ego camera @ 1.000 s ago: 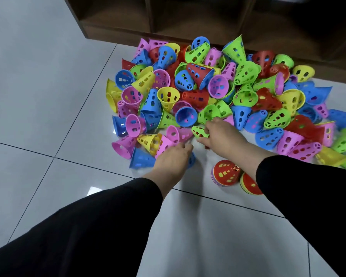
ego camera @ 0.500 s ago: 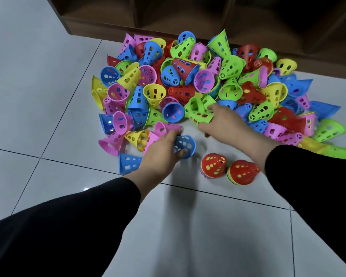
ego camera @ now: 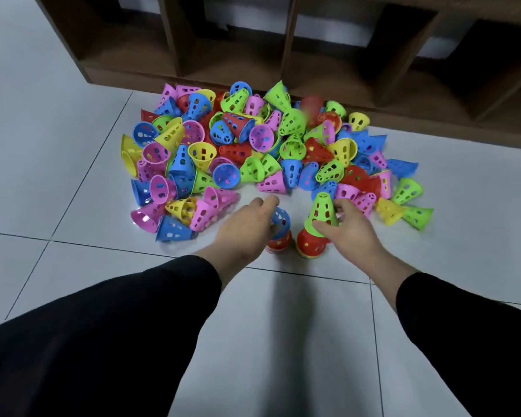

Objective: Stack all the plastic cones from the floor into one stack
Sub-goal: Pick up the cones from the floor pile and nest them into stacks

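Our right hand (ego camera: 348, 233) pinches a green cone (ego camera: 321, 210) over the right red stack (ego camera: 310, 246); our left hand (ego camera: 247, 227) grips a blue cone (ego camera: 281, 219) above the left red stack (ego camera: 280, 243). We should keep each cone upright, centre it, then press down. The pile (ego camera: 253, 152) waits on the floor (ego camera: 57, 115).

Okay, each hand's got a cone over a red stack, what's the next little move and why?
Probably lower the green cone in the right hand fully down onto the right red stack, then let go. It already sits upright, narrow end up, right over that stack. The left hand holds a blue cone tilted above the left red stack, so it still needs straightening.
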`<state>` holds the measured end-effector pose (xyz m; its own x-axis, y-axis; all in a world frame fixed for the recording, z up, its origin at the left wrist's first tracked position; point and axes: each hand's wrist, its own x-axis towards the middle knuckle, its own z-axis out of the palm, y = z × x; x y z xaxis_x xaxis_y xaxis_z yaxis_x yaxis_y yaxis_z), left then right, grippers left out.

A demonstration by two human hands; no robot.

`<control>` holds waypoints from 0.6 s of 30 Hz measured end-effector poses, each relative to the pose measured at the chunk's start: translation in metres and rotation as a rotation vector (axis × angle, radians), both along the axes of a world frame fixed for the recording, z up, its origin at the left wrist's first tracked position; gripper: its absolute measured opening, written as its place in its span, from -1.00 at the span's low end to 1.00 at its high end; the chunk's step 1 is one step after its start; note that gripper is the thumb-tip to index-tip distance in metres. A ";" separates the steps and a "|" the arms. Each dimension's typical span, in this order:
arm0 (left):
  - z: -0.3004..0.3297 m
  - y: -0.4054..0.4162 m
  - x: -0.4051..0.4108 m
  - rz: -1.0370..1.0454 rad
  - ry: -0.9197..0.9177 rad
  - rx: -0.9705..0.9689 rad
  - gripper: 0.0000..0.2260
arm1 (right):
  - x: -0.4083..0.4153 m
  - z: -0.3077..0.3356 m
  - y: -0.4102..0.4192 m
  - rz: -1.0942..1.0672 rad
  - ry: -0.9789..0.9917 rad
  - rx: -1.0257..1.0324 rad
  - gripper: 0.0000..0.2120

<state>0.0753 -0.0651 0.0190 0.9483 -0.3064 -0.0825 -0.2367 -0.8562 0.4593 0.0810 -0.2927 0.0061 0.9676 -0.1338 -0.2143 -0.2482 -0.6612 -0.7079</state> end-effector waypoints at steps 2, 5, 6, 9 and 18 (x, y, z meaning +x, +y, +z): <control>-0.001 -0.013 0.000 -0.007 0.007 0.086 -0.69 | -0.011 -0.011 -0.005 0.028 0.060 -0.080 -0.54; -0.008 -0.025 0.000 -0.014 0.055 0.199 -0.60 | -0.018 -0.026 -0.010 0.080 0.200 -0.259 -0.46; -0.011 -0.027 0.000 -0.018 0.078 0.210 -0.57 | -0.018 -0.030 -0.011 0.080 0.213 -0.261 -0.45; -0.020 -0.027 -0.001 -0.028 0.130 0.209 -0.59 | -0.018 -0.038 -0.008 0.097 0.176 -0.218 -0.41; -0.042 -0.015 -0.003 -0.042 0.098 0.165 -0.55 | -0.010 -0.034 0.001 0.198 0.184 -0.451 -0.52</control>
<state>0.0720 -0.0801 -0.0226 0.9199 -0.3204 -0.2260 -0.2349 -0.9119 0.3366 0.0713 -0.2920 -0.0284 0.9354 -0.0701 -0.3466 -0.1808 -0.9371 -0.2985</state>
